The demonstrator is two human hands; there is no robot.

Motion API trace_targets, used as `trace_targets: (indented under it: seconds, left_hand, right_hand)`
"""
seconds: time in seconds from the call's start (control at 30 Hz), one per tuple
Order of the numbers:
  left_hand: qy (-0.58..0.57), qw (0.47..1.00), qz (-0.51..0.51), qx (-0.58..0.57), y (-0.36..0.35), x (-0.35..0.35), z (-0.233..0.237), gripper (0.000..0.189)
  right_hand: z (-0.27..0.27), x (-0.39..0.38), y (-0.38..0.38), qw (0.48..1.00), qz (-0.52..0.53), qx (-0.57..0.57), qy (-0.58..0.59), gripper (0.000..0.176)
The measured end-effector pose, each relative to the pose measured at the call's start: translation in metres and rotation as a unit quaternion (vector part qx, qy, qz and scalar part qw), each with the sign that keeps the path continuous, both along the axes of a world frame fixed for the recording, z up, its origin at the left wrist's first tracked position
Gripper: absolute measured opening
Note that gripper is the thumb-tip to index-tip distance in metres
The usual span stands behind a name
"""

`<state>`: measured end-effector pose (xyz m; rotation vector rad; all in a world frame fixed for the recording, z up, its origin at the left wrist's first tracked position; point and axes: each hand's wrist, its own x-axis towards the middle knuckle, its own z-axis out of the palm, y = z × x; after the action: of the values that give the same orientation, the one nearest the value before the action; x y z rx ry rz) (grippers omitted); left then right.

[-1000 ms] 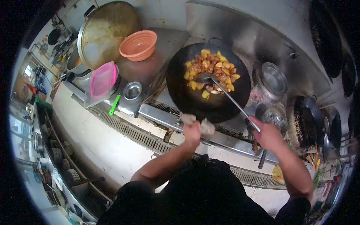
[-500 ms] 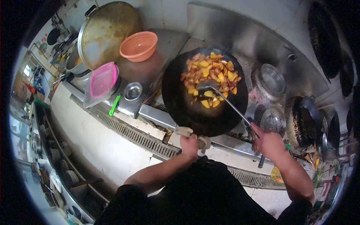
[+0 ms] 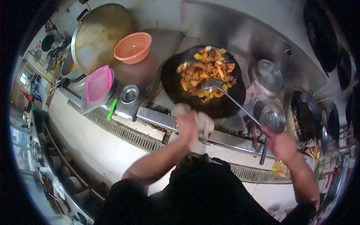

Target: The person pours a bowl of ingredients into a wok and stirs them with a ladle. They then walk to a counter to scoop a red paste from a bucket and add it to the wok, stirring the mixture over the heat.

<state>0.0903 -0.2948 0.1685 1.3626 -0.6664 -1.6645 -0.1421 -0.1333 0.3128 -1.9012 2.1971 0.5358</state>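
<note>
A large black wok (image 3: 174, 80) sits on the stove with browned meat chunks and yellow potato-like pieces (image 3: 208, 73) heaped toward its far side. My left hand (image 3: 187, 129), blurred by motion, is closed on a pale cloth (image 3: 204, 123) at the wok's near edge. The wok's rim or handle under the cloth is hidden. In my right hand (image 3: 281, 144) is the handle of a long metal ladle (image 3: 242, 107), gripped with wrapped fingers. The ladle's bowl rests down among the food, near the middle of the wok.
An orange basin (image 3: 133, 48), a pink-rimmed container (image 3: 99, 85), a small metal bowl (image 3: 129, 94) and a green-handled tool (image 3: 112, 108) stand left of the wok. A big lid (image 3: 101, 37) leans behind them. A metal pot (image 3: 270, 75) and a strainer (image 3: 273, 117) are on the right.
The wok has tipped, its near edge raised, and the food has shifted and tumbled within it. My left hand with the cloth has risen slightly. My right hand has moved slightly right and down.
</note>
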Motion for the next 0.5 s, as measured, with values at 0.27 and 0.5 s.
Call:
trace_targets:
  seconds: [0.27, 0.5]
  left_hand:
    - [0.065, 0.99, 0.031, -0.123, 0.025, -0.003, -0.108, 0.027]
    - [0.075, 0.996, 0.041, -0.005, -0.065, -0.03, -0.042, 0.013]
  right_hand:
    - [-0.013, 0.006, -0.038, 0.99, -0.117, -0.031, -0.07, 0.06]
    - [-0.002, -0.012, -0.003, 0.978, -0.088, -0.09, -0.165, 0.061]
